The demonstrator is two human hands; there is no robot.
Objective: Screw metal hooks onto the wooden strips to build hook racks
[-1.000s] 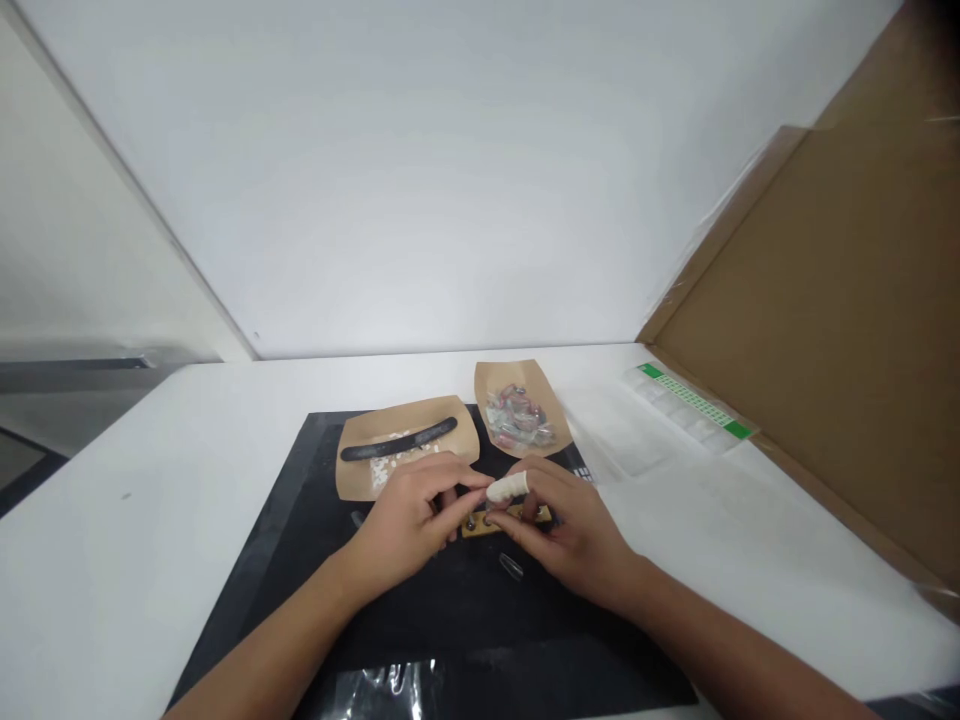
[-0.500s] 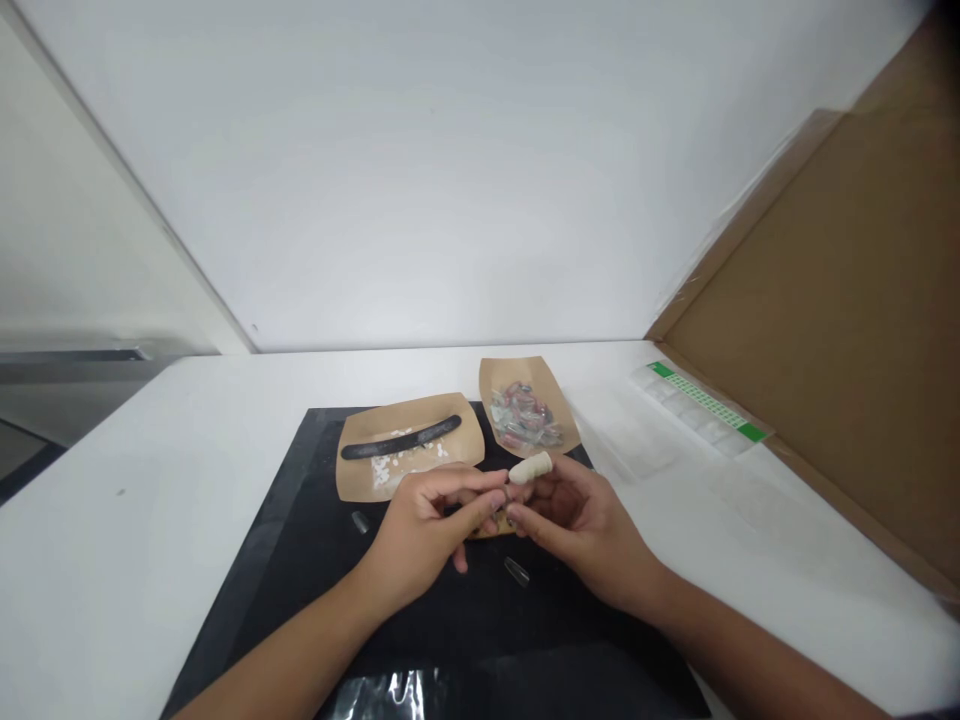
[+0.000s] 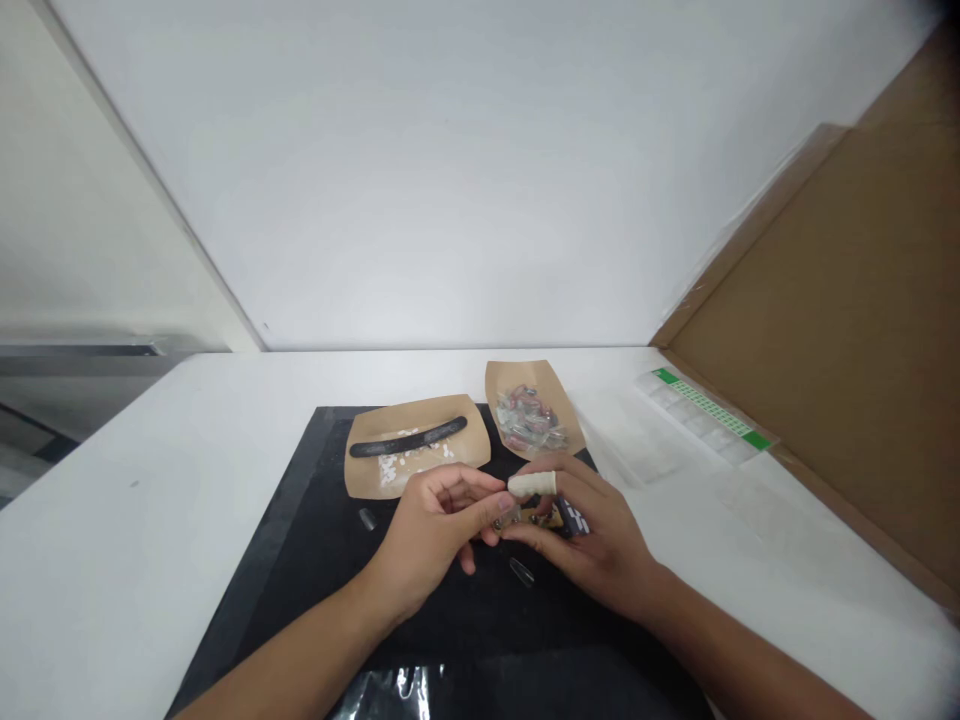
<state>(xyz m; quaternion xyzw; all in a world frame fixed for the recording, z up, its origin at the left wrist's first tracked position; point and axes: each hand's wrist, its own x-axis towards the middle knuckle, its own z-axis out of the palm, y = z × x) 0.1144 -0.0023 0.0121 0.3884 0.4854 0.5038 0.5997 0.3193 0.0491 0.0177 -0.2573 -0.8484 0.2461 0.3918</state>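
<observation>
My left hand [image 3: 431, 525] pinches a small clear nail tip [image 3: 508, 518] between thumb and forefinger. Opposite it, my right hand [image 3: 596, 515] curls round the same piece, its thumb below and its forefinger above. A cream finger cot [image 3: 534, 484] covers that forefinger. Behind the fingers shows part of a tan piece with small dark round bits [image 3: 551, 518], mostly hidden. A dark, white-patterned item [image 3: 575, 517] peeks out beside the right palm. Two loose clear nail tips lie on the black mat: one nail tip [image 3: 522, 572] below my hands, another nail tip [image 3: 367, 519] to the left.
A brown paper tray [image 3: 360, 480] holds a black curved nail file [image 3: 409, 438] and white bits. Another paper tray [image 3: 517, 372] carries several wrapped pinkish pieces [image 3: 531, 415]. At right lie a clear case with a green label [image 3: 709, 408] and a cardboard panel [image 3: 847, 330].
My right hand has turned, its cot-covered forefinger now lying level and lower. The tan piece and the patterned item behind it show more. The view has shifted slightly.
</observation>
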